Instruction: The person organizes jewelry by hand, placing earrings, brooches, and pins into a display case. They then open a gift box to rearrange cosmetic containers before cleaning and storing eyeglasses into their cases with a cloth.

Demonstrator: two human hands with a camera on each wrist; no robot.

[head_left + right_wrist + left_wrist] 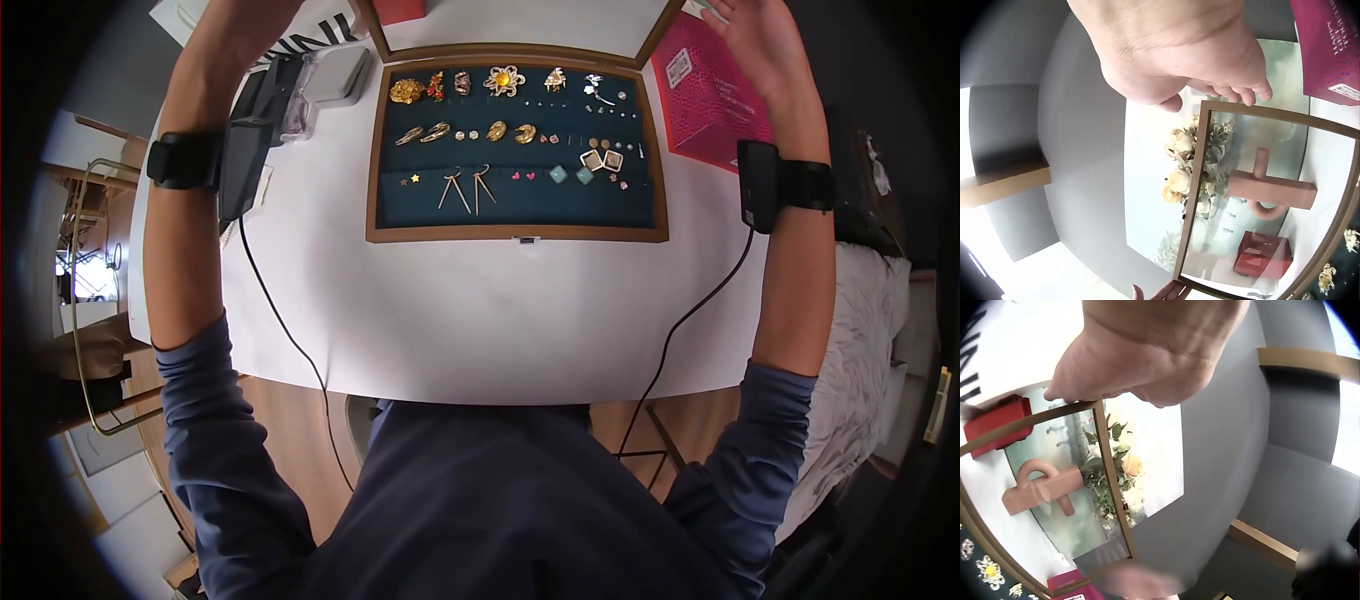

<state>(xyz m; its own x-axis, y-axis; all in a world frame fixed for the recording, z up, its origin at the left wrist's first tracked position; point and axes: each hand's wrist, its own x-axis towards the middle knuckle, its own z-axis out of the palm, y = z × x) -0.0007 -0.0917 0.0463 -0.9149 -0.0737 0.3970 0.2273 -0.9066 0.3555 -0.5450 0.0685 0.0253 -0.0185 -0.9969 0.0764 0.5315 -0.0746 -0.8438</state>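
A wooden jewellery box with a dark green lining lies on the white table, its glass-paned lid raised. Rows of earrings and several brooches fill it, among them a flower with a yellow centre. My left hand is at one upper corner of the lid, fingertips right by the frame; the right wrist view shows its thumb held apart from the fingers. My right hand hovers near the opposite corner, thumb and fingers spread, nothing between them. In the head view the left fingers are cut off.
A magenta box stands right of the jewellery box. To its left lie a grey case and a bag with black letters. Behind the lid are a red box, a pinkish geometric ornament and flowers. Cables hang from both wrists.
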